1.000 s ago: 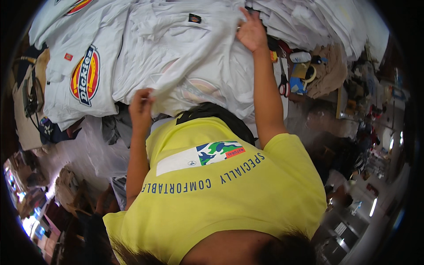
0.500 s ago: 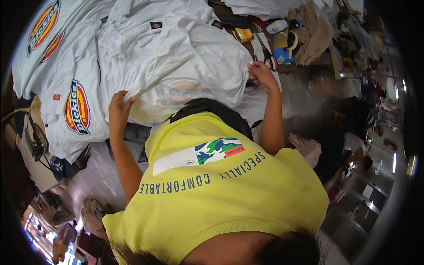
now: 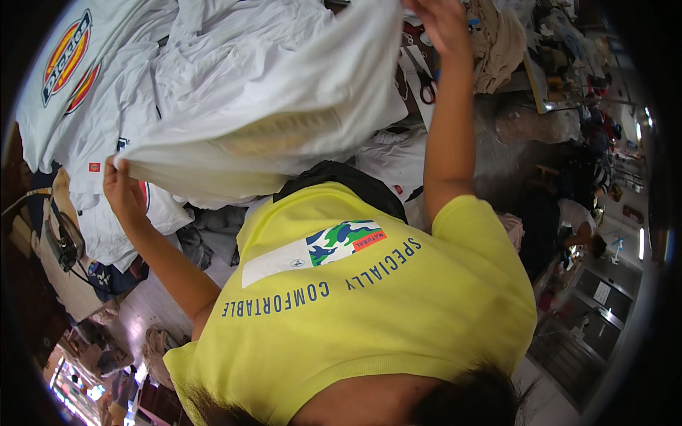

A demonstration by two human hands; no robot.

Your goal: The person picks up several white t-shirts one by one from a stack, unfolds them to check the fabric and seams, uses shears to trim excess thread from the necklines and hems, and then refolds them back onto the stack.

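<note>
A white T-shirt (image 3: 284, 106) is stretched between my two hands and lifted off the pile, with a faint print showing through the thin cloth. My left hand (image 3: 122, 190) pinches one edge of it at the left. Far out at the upper right, my right hand (image 3: 444, 28) is raised and grips the other side of the shirt; its fingertips are partly cut off by the picture's upper edge. Under and beyond the lifted cloth lie more white shirts (image 3: 128, 78). One at the far left bears a large red and yellow oval print (image 3: 67, 57).
Scissors (image 3: 427, 89) with dark red handles lie right of the shirts, beside beige cloth (image 3: 497, 50). At the left are a dark device with a cord (image 3: 62, 245) and dark fabric. Another person (image 3: 574, 227) is at the far right.
Both hands have moved apart, the left one outward to the left, the right one up and away from me. The T-shirt has risen off the pile and is pulled wide between them.
</note>
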